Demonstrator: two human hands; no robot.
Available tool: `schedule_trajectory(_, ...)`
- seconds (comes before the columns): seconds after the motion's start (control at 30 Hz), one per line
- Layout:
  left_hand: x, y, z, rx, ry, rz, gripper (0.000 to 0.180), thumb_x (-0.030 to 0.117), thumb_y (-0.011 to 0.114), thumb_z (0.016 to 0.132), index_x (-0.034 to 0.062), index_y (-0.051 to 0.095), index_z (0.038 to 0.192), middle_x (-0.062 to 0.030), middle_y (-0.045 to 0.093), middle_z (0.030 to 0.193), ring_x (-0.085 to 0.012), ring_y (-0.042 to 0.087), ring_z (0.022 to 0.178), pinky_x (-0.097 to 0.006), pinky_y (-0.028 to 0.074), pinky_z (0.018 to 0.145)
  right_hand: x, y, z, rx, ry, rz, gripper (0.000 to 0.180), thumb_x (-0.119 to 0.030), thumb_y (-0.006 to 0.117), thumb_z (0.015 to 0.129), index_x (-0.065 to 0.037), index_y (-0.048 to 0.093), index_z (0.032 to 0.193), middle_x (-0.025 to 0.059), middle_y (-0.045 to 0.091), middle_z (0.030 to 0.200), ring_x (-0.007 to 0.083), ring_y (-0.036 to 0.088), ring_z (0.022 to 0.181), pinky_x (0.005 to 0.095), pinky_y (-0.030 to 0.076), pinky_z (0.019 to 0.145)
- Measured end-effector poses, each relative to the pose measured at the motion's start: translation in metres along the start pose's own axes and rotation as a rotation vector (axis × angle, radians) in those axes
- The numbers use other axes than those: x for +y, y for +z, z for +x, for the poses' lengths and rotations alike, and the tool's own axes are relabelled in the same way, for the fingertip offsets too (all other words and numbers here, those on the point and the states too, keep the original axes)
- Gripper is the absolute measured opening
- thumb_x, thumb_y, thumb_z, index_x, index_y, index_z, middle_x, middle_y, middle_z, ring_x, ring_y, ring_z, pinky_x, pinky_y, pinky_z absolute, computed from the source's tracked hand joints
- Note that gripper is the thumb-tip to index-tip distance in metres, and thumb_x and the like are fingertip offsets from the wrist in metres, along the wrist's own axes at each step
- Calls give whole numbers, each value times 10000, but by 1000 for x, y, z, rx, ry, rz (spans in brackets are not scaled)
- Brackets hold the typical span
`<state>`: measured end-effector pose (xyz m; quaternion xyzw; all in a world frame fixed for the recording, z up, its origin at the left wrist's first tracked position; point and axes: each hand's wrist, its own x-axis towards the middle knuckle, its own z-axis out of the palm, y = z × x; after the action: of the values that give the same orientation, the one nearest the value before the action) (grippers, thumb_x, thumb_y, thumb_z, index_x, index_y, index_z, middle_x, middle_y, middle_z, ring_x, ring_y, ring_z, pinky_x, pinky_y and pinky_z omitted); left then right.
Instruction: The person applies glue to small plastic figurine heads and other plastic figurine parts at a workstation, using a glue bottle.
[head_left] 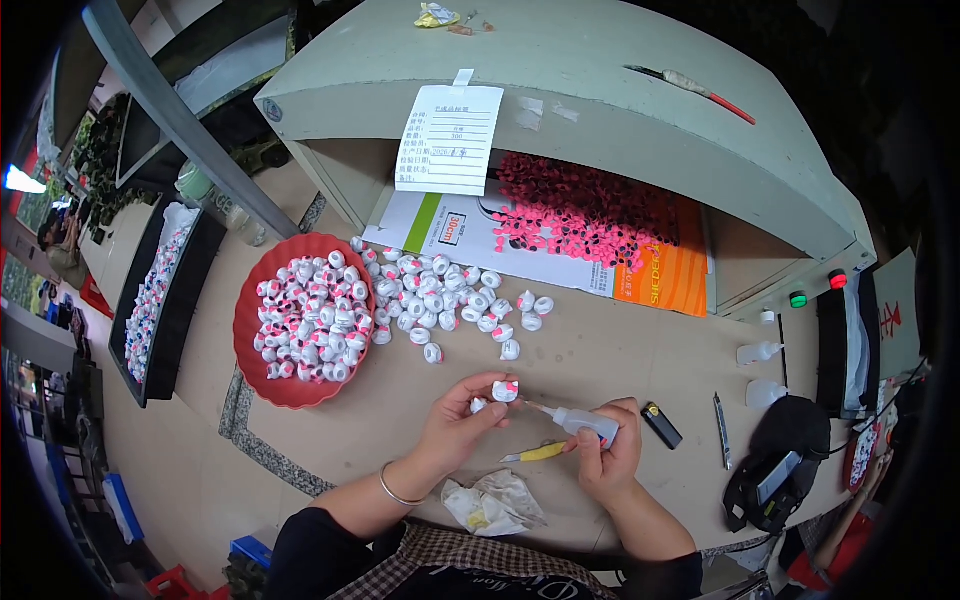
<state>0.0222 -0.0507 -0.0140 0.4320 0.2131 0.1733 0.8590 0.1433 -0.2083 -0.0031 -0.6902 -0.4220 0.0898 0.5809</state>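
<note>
Between the fingertips of my left hand (458, 422) is a small white piece with pink patches (505, 391). A second white piece (478, 405) is tucked against the same fingers. My right hand (612, 455) grips a clear squeeze bottle (582, 421), its thin nozzle pointing left, close to the held piece. Just below the bottle is a tool with a yellow middle and a pointed tip (540, 453); whether my right hand also holds it, I cannot tell. A crumpled, stained tissue (492, 503) lies on the table below my hands.
A red bowl (250, 375) full of similar pieces stands left, with a loose heap (430, 300) beside it. A shelf (600, 75) behind shelters many pink and dark bits (570, 235). Rightward lie a black lighter-like object (661, 426), a metal tool (722, 430), small bottles (759, 352) and a black bag (800, 435).
</note>
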Motion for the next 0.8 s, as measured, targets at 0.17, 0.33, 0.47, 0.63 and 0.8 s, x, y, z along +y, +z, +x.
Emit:
schedule_trajectory(0.17, -3, 2, -1, 5, 49, 76, 338, -13, 528, 799, 42, 488, 1130, -59, 548, 1059, -94, 537, 826, -211, 469, 689, -4, 1, 0, -16, 26, 41, 184, -77, 511, 813, 25, 408, 927, 133, 400, 848, 120, 515, 549, 216, 438, 469)
schedule_trajectory(0.33, -1, 2, -2, 29, 29, 130, 342, -11, 533, 799, 37, 491, 1135, -53, 560, 987, -74, 526, 760, -197, 460, 668, -2, 8, 0, 27, 55, 164, 182, -79, 499, 821, 30, 399, 926, 130, 380, 868, 117, 521, 541, 204, 444, 462)
schedule_trajectory(0.47, -1, 5, -3, 18, 27, 140, 343, 0, 538, 802, 39, 490, 1140, -48, 565, 962, -69, 525, 748, -191, 453, 661, -2, 8, -2, 31, 45, 139, 182, -76, 502, 818, 30, 399, 925, 134, 380, 871, 118, 520, 552, 202, 447, 459)
schedule_trajectory(0.63, 2, 6, -4, 8, 16, 197, 349, 8, 544, 804, 38, 486, 1146, -40, 573, 925, -62, 520, 745, -185, 449, 661, -4, 9, 0, 13, 23, 58, 188, -77, 517, 810, 24, 409, 927, 134, 405, 853, 129, 514, 581, 213, 439, 472)
schedule_trajectory(0.8, -3, 3, -4, 6, 41, 218, 338, 2, 543, 801, 44, 503, 1133, -26, 560, 920, -63, 520, 747, -185, 449, 662, -6, 9, 0, 7, 23, 58, 191, -88, 526, 808, 18, 420, 925, 130, 425, 826, 138, 508, 586, 227, 431, 498)
